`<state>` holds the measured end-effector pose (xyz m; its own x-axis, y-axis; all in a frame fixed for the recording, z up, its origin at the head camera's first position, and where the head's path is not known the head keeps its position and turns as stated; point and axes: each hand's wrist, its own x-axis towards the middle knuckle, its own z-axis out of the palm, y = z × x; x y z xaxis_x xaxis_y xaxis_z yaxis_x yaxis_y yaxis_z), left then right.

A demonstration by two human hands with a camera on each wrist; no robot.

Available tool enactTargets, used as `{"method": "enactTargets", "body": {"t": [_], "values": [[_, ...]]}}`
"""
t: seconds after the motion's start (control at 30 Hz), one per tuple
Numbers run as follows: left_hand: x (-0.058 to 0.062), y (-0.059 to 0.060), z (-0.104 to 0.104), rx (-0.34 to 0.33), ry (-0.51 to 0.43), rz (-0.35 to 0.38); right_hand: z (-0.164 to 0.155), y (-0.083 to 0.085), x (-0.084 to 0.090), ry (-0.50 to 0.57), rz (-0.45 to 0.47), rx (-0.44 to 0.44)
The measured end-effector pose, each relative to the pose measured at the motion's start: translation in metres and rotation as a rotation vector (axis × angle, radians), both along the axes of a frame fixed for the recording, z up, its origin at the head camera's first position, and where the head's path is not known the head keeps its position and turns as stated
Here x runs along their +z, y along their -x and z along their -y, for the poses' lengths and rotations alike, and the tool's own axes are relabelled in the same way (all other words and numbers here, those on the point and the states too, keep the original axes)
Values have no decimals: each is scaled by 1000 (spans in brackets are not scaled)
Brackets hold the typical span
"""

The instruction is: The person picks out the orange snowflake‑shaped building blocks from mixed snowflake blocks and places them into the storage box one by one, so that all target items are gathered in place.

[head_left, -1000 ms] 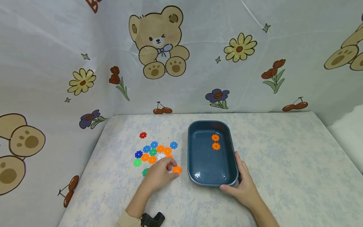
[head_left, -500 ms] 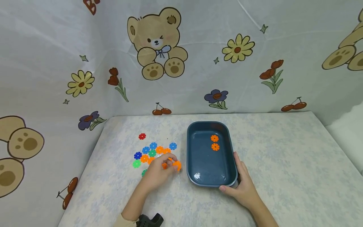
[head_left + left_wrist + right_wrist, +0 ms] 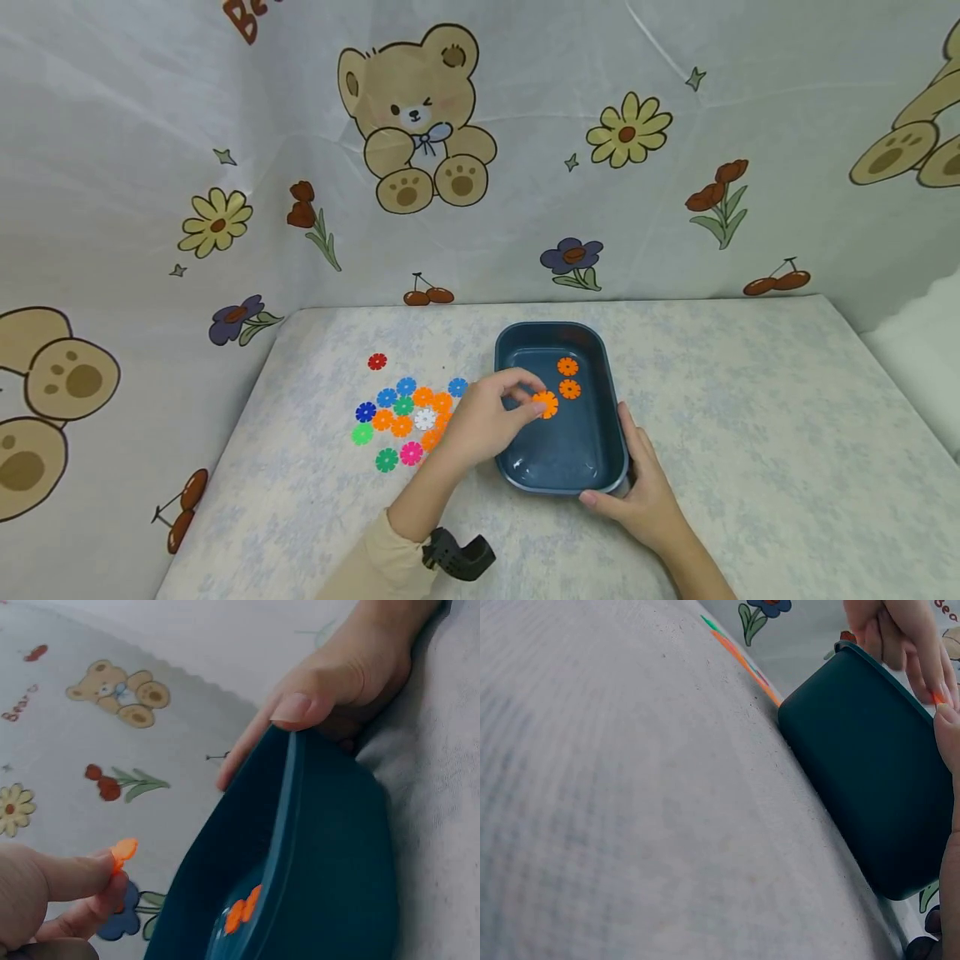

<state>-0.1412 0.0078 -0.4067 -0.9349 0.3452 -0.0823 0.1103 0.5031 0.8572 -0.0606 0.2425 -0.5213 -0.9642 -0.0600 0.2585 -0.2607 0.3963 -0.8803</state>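
My left hand [image 3: 487, 417] reaches over the left wall of a dark blue rectangular dish [image 3: 562, 458]. Thumb and fingertips pinch an orange notched plastic disc [image 3: 547, 405] above the dish's floor; the left wrist view shows the same orange disc [image 3: 124, 851] from the side. Two more orange discs [image 3: 568, 367] lie inside, toward the far right. At the dish's near right corner my right hand [image 3: 651, 500] grips it, the thumb over the rim and the fingers along the outer right wall. From the right wrist, the dish's outer side [image 3: 870, 765] shows.
Left of the dish, several notched discs lie flat in a loose cluster: blue [image 3: 406, 386], orange [image 3: 402, 426], white [image 3: 424, 418], green [image 3: 387, 460] and pink [image 3: 411, 453]. A red disc [image 3: 377, 362] lies apart behind them. A printed cloth [image 3: 510, 233] hangs behind the table.
My left hand has picked up an orange disc beside the cluster and carried it right, over the dish. The white and pink discs are uncovered. My right hand keeps its grip on the dish.
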Motion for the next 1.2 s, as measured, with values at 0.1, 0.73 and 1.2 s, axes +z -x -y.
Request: {"method": "enactTargets", "body": {"t": [0.1, 0.73, 1.2], "values": [[-6, 6, -19, -18, 48, -13, -1, 0, 0, 1, -3, 2], [-48, 27, -72, -62, 572, -172, -3, 0, -3, -9, -18, 14], [-60, 28, -77, -26, 661, -297, -1, 0, 0, -6, -16, 4]]}}
